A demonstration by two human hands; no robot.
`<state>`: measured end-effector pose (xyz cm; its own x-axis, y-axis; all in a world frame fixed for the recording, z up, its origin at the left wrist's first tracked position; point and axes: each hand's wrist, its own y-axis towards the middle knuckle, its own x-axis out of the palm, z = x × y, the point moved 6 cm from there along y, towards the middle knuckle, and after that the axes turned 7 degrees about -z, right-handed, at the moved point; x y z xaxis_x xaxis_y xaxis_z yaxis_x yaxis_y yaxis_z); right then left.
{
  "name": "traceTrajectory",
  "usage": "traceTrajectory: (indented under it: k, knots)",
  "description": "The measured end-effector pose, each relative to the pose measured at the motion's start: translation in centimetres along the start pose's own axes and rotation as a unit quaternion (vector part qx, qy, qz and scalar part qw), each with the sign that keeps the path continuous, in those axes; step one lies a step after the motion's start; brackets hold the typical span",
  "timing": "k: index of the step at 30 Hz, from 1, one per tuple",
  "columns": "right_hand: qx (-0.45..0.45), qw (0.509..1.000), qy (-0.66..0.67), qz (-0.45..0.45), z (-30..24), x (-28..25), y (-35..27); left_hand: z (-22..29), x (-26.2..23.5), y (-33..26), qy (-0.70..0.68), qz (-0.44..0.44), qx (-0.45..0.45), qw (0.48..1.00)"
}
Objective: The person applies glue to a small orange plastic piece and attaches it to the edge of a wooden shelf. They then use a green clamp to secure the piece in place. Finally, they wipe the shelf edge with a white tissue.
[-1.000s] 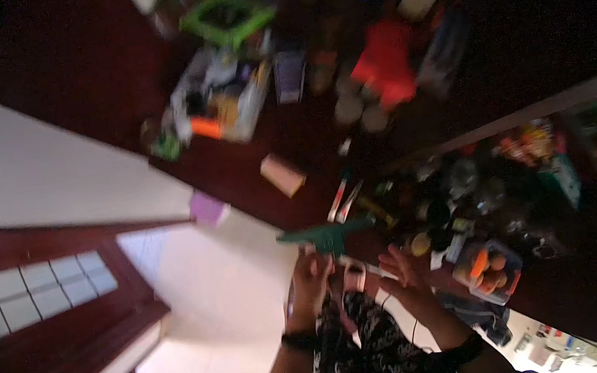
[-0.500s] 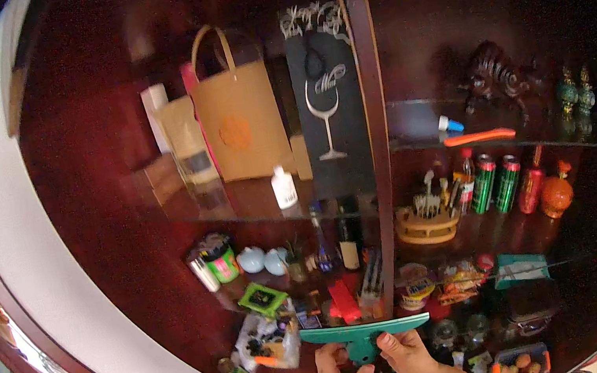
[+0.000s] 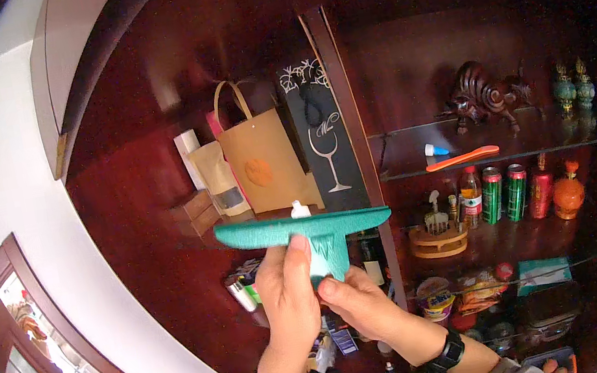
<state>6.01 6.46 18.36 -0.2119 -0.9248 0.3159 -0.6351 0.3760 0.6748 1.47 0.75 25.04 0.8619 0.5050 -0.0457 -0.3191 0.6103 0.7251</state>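
Note:
A teal T-shaped piece (image 3: 304,227), with a long flat bar across its top and a short stem below, is held up in front of the shelves; it looks like a mop or squeegee head. My left hand (image 3: 286,288) grips it from the left, thumb up against the underside of the bar. Lower down, my right hand (image 3: 354,300) pinches the bottom of the stem, and its thumb lies close to my left hand. Most fingers are hidden behind the piece. The top of a white bottle (image 3: 298,208) shows just above the bar.
A brown paper bag (image 3: 266,162) and a black wine bag (image 3: 324,142) stand behind. Beyond the upright divider (image 3: 351,121), glass shelves hold a carved bull figure (image 3: 486,96), an orange strip (image 3: 463,157), green cans (image 3: 491,194) and a wooden rack (image 3: 440,240). A white wall is left.
Both hands have lifted the teal piece from low by the bottom shelves to mid-shelf height, nearer me and further left. Its underside and stem now show more. My view has shifted too.

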Motion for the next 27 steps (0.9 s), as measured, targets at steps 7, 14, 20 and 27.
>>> traceTrajectory:
  k: [7, 14, 20, 27]
  knots:
    - [0.009, 0.997, -0.011, -0.075, -1.4, 0.8, 6.1, 2.8, -0.8, 5.9, 0.104, -0.008, 0.043, 0.994]
    - [-0.124, 0.965, 0.217, -0.081, -6.9, 1.0, 11.8, 5.5, 1.4, 10.6, 0.196, -0.099, 0.074, 0.973]
    - [-0.153, 0.918, 0.354, -0.089, -7.7, 0.2, 13.6, 6.2, 2.1, 12.0, 0.357, -0.051, 0.128, 0.924]
    - [-0.123, 0.879, 0.46, -0.033, -7.8, 0.2, 14.1, 6.3, 3.8, 14.5, 0.535, -0.069, 0.07, 0.839]
